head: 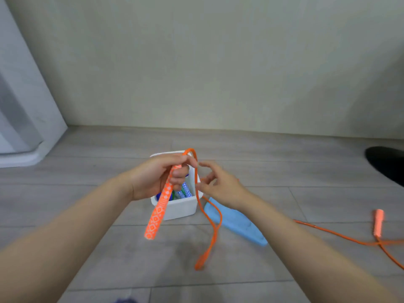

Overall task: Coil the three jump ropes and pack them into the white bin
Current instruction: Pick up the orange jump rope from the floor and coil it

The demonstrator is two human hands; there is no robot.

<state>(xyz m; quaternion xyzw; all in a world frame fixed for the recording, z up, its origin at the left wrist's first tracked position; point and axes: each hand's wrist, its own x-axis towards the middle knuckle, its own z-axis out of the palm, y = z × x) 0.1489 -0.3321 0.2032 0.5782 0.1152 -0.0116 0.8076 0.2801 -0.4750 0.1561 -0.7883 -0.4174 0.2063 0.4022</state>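
— Over on the left, what do you see?
— Pale curtain fabric point(19, 101) hanging to a grey plank floor point(109, 171) that lies bare out to it. Next, the left hand point(157, 176) is clenched around the top of an orange patterned handle point(158, 206), a flat-looking printed stick slanting down and left in front of the bin.

— And the bin?
— The white bin point(181, 209), a smooth square tub, stands on the floor behind that hand; blue and green patterned handles point(184, 191) stick up inside it.

— Where is the orange rope?
— The orange cord point(209, 224) arches over the left fingers and drops in a long loop down toward the floor. The right hand point(220, 184) is half open, fingers spread, its thumb touching the cord, not gripping. Beside the bin lies a light blue flat lid point(238, 224).

— Farther right?
— More cord crosses itself on the floor near the second orange handle point(378, 223), well apart from the bin. A dark rounded object point(387, 162) sits at the edge.
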